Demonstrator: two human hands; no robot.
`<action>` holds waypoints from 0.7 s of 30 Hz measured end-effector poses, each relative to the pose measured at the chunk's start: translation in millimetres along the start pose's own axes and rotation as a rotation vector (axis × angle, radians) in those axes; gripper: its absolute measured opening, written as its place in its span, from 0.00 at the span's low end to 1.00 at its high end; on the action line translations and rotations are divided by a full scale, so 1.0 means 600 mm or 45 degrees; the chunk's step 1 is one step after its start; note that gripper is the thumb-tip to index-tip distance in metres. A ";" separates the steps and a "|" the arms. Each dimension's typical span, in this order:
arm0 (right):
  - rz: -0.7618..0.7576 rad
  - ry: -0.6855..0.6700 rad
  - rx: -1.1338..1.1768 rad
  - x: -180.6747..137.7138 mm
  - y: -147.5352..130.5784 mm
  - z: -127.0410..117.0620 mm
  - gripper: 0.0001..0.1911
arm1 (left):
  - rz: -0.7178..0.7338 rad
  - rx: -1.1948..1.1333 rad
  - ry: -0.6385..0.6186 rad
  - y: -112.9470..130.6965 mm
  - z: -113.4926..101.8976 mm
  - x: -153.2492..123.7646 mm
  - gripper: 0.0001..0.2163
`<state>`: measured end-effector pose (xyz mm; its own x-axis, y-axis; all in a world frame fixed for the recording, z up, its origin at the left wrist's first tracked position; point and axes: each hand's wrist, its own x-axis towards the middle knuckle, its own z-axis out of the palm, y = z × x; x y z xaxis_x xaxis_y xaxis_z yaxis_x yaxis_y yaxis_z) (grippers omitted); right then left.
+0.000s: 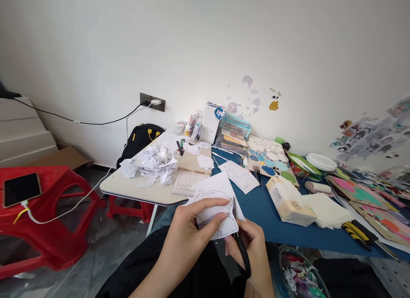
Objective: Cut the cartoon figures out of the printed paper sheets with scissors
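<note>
My left hand [188, 234] pinches a white sheet with a line drawing [215, 204], thumb on top and fingers curled under it, holding it up over my lap in front of the table edge. My right hand [254, 251] is closed through the black handles of a pair of scissors [238, 234], whose blade stands up into the right side of the paper. Just beyond the sheet lie a gridded pad [185, 180] and another printed drawing [238, 175] on the tabletop. To the left of those, a heap of white paper scraps [150, 163] covers much of the pale round-cornered table [128, 187]. To the right the surface is blue [262, 208], with a tissue pack [288, 200] and a stack of cream sheets [326, 210] near my right hand, and yellow-handled tools [357, 234] at the near edge. Farther back stand a board of coloured ovals [270, 159], boxes against the wall, and a bowl with white plates [320, 161]. Under my right wrist sits a bin of coloured offcuts [301, 276]. On my left a red stool [41, 221] carries a phone [21, 189] on a white cable that runs across the gap to the wall socket [152, 102]. Grey floor shows between the stool and my knees, the widest free space around me.
</note>
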<state>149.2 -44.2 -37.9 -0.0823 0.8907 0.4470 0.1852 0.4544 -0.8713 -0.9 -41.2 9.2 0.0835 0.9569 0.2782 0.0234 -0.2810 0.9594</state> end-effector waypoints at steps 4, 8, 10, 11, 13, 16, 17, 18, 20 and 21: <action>0.013 0.014 0.126 -0.002 0.001 0.004 0.03 | -0.012 0.008 -0.027 -0.001 -0.002 0.001 0.08; 0.010 -0.026 0.122 0.003 -0.009 0.002 0.04 | -0.012 0.022 -0.036 0.002 -0.005 0.001 0.07; 0.025 -0.060 0.058 0.004 -0.012 -0.001 0.05 | -0.008 0.025 -0.046 0.004 -0.007 0.001 0.07; 0.039 -0.075 0.033 0.004 -0.013 -0.003 0.06 | -0.005 0.029 -0.050 0.005 -0.007 0.001 0.07; 0.066 -0.091 0.009 0.003 -0.011 -0.004 0.06 | 0.000 0.039 -0.046 0.007 -0.007 0.002 0.06; 0.089 -0.087 0.010 -0.001 -0.007 -0.004 0.06 | 0.018 0.013 0.007 0.006 -0.004 0.007 0.05; 0.098 -0.088 0.018 -0.001 -0.005 -0.003 0.06 | 0.022 -0.005 0.034 0.004 -0.002 0.008 0.05; 0.108 -0.089 0.035 -0.001 -0.004 -0.002 0.06 | 0.025 -0.020 0.059 0.003 0.000 0.010 0.05; 0.118 -0.092 0.081 -0.001 -0.004 -0.001 0.06 | 0.026 -0.022 0.081 0.001 0.002 0.011 0.04; 0.119 -0.090 0.101 0.000 -0.004 -0.001 0.07 | 0.025 -0.012 0.077 0.001 0.002 0.011 0.04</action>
<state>149.3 -45.5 -35.6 -0.1379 0.9265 0.3502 0.1176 0.3664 -0.9230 1.0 -35.3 11.3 0.0236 0.9540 0.2988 0.0125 -0.2992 0.9541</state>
